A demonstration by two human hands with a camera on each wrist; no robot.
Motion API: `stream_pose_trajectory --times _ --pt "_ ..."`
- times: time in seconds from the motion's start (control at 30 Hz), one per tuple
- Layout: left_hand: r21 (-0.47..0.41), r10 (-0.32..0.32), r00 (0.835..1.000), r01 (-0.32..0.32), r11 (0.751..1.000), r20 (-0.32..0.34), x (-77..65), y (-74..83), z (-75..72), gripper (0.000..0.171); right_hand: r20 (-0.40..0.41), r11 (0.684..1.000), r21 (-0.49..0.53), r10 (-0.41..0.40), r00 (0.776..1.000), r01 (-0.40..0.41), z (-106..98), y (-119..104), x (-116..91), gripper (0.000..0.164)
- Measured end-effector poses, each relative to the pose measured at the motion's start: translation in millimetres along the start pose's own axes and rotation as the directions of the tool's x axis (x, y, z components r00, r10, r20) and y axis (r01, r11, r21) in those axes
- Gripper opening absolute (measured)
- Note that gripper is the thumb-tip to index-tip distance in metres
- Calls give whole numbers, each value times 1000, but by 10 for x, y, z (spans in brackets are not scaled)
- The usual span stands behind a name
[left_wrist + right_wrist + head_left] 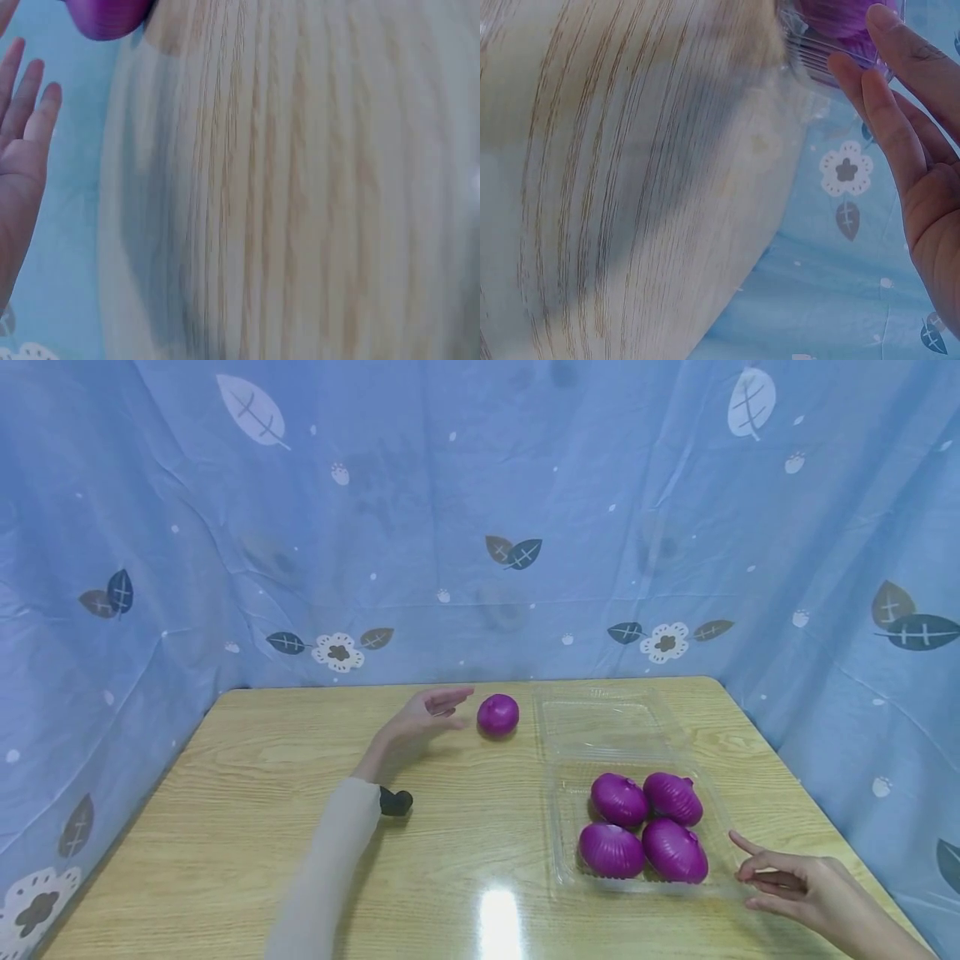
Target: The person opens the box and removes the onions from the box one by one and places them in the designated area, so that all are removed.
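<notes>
A round purple onion [498, 716] lies near the far edge of the table. Just left of it is my left hand [427, 712], fingers extended and thumb apart, holding nothing. In the left wrist view, that onion [109, 16] shows at the top edge, beyond the spread fingers [46, 112]. A clear plastic clamshell box [558, 827], its lid [600, 727] folded back, holds several purple onions [618, 800]. My right hand [798, 885] is at the box's near right side with loosely bent fingers. In the right wrist view, its fingertips overlap the box wall [814, 64].
The light wood-grain table [262, 827] has a blue leaf-patterned curtain [450, 527] behind it and along both sides. A small black device [396, 802] sits at my left cuff. Light glares off the table's front [498, 927].
</notes>
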State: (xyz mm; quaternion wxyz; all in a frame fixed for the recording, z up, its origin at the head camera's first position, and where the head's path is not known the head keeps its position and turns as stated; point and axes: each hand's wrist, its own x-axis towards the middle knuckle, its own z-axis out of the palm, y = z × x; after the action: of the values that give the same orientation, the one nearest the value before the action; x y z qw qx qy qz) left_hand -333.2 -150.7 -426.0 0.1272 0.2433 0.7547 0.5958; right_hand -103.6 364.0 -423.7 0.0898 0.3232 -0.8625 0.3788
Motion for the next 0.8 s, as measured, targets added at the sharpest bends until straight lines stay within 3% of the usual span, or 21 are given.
stream_pose_trajectory --times 0.2,0.33,0.57,0.8 --pt "-80 70 994 -64 995 78 -122 68 -21 55 -1 1000 9 -2 1000 2 1 -3 2 38" --pt "-154 83 986 -61 986 143 -218 127 77 56 -1 999 31 -10 1000 10 10 -1 -2 38" --pt "-239 118 962 -57 969 247 -310 259 452 55 15 995 100 -5 1000 3 18 9 -17 35" --pt "-262 171 912 -73 962 373 -318 479 840 52 15 996 84 -8 1000 7 4 4 -4 36"
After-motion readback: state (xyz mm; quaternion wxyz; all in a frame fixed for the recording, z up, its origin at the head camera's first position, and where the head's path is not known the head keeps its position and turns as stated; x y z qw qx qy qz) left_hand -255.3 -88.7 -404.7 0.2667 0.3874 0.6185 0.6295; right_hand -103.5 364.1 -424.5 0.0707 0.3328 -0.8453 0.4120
